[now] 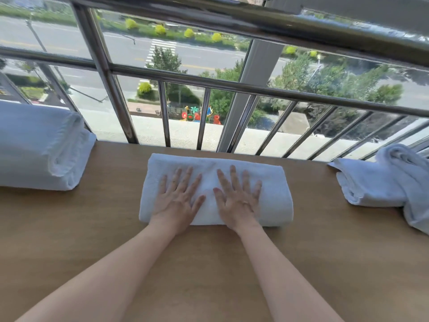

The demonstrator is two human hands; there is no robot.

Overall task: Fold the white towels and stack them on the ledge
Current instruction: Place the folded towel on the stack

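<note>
A folded white towel (274, 194) lies in the middle of the wooden ledge (104, 228), just in front of the railing. My left hand (177, 198) and my right hand (236, 198) both press flat on top of it, fingers straight and spread, side by side. At the far left sits a stack of folded white towels (39, 147). A loose, rumpled pile of white towels (390, 180) lies at the far right, partly hanging over the near side.
A metal railing (209, 84) with vertical bars and a window runs along the ledge's far edge, with a street and trees far below. Bare wood lies between the middle towel and both side piles.
</note>
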